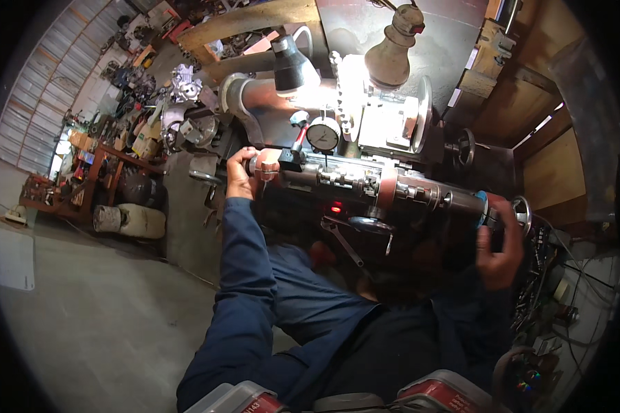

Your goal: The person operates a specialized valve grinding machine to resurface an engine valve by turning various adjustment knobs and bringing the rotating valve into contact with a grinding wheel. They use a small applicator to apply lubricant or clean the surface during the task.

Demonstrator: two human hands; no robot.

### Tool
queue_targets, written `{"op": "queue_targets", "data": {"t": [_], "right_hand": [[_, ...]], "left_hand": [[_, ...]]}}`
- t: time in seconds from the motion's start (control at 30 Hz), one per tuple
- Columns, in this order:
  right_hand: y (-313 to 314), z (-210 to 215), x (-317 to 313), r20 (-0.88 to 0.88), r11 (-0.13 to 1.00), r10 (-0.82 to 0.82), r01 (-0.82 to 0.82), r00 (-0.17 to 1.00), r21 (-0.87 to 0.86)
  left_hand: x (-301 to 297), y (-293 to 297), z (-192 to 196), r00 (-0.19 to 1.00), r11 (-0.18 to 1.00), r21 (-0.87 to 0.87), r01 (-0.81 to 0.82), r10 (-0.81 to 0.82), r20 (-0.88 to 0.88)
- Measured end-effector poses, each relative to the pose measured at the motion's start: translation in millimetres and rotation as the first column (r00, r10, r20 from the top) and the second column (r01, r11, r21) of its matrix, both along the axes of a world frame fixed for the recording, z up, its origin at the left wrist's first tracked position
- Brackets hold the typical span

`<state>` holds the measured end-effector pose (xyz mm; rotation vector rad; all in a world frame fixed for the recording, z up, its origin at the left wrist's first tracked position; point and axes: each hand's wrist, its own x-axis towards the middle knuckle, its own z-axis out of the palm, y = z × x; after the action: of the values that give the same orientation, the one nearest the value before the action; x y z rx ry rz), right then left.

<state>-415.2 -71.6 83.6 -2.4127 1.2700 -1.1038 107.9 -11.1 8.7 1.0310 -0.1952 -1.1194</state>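
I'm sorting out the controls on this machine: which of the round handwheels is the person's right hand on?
The right hand is at the silvery handwheel on the machine's far right end. The dark handwheel sits higher, untouched.

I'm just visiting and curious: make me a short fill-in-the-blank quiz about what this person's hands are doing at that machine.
1. The left hand grips the ____ end of the long horizontal metal assembly on the machine.
2. The right hand is at the small round ____ on the assembly's other end.
3. The round dial gauge stands ____ the assembly, between the two hands.
4. Both arms wear dark ____ sleeves.

Missing words: left; handwheel; above; blue
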Motion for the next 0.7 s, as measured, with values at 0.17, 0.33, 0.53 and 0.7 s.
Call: {"op": "queue_targets", "data": {"t": [0.17, 0.33, 0.53, 0.7], "right_hand": [[-50.0, -15.8, -104.3, 0.105, 0.894, -0.429, 0.405, 0.897, 0.19], [-104.0, -109.2, -210.1, 0.053, 0.849, -0.281, 0.223, 0.958, 0.479], [-105.1, -156.4, -197.8, 0.371, 0.756, -0.233, -0.072, 0.899, 0.65], [-111.4, -183.1, -231.5, 0.215, 0.768, -0.252, 0.059, 0.944, 0.637]], "left_hand": [[29.8, 7.5, -33.0, 0.985, 0.988, 0.003, -0.156, 0.156, -0.072], [22.4, 4.6, -17.8, 0.966, 0.968, 0.024, -0.251, 0.252, -0.055], [41.8, 21.6, -17.2, 0.759, 0.759, 0.114, -0.641, 0.649, -0.055], [55.0, 25.3, -31.0, 0.769, 0.773, 0.068, -0.63, 0.634, -0.077]]}}
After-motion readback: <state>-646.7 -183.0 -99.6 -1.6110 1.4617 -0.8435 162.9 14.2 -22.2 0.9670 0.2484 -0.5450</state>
